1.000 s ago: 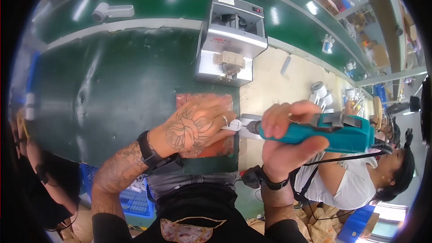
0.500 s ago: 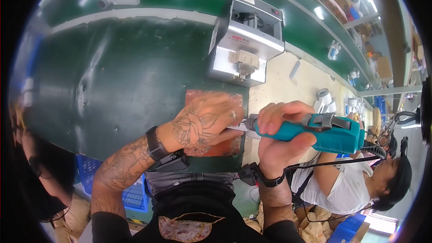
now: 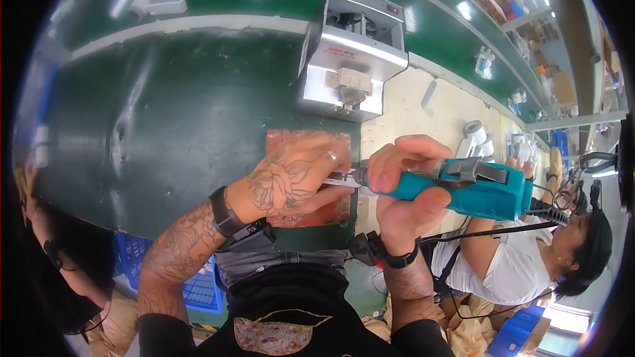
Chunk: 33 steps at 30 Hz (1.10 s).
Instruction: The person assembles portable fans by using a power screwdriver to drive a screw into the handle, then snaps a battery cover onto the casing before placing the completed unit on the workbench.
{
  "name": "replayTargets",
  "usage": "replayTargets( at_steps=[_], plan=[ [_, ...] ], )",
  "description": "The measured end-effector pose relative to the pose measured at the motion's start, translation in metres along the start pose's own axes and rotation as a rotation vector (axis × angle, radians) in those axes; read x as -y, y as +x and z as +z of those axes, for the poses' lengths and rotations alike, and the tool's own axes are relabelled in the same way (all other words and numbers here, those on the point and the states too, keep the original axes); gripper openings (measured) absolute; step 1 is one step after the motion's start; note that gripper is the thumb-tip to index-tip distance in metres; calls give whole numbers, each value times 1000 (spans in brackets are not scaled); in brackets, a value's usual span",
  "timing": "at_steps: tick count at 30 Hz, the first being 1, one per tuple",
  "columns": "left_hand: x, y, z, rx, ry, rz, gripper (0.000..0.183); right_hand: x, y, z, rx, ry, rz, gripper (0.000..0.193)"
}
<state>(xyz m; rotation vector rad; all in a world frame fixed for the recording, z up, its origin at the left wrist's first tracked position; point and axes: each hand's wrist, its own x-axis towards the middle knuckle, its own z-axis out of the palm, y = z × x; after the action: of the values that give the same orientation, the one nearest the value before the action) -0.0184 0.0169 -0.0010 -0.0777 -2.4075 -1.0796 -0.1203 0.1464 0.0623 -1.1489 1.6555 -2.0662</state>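
Observation:
A teal electric screwdriver (image 3: pixel 486 188) lies level in my right hand (image 3: pixel 410 188), with my fingers wrapped round its body near the dark nose. Its tip points left at a small white part (image 3: pixel 340 178), which my left hand (image 3: pixel 294 175) pinches between thumb and fingers. Most of that part is hidden by my fingers, so its kind does not show. Beneath my left hand is a reddish-brown pad (image 3: pixel 307 218) on the dark green table (image 3: pixel 198 99).
A silver-grey machine (image 3: pixel 357 59) stands behind my hands. White handheld devices (image 3: pixel 475 131) lie on the pale board at the right; another device (image 3: pixel 155 6) sits on the far green belt. A person in a white shirt (image 3: pixel 496 258) works at right. Blue crates (image 3: pixel 198 287) stand below left.
The whole scene has shifted slightly left in the picture. My hands keep the same hold, with the screwdriver's tip still at the white part.

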Motion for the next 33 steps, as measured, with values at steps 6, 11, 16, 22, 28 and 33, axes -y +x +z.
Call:
replayTargets(
  at_steps=[6,11,16,22,28,33],
  plan=[
    [3,-1,5,-61,-4,44,29,3,0,2,-12,4,-3,75],
    [-3,4,-3,-46,-6,-73,28,14,17,-5,7,169,-85,64],
    [10,11,-5,-66,51,-126,31,0,55,-4,-54,190,-54,64],
    [9,2,-14,-37,77,-58,33,-14,85,20,-51,47,-14,56],
    [14,-1,-12,-6,52,-58,42,-36,93,25,-5,61,-70,47],
    [12,-2,-10,-8,67,-56,42,-40,87,26,29,77,-93,44]
  ],
)
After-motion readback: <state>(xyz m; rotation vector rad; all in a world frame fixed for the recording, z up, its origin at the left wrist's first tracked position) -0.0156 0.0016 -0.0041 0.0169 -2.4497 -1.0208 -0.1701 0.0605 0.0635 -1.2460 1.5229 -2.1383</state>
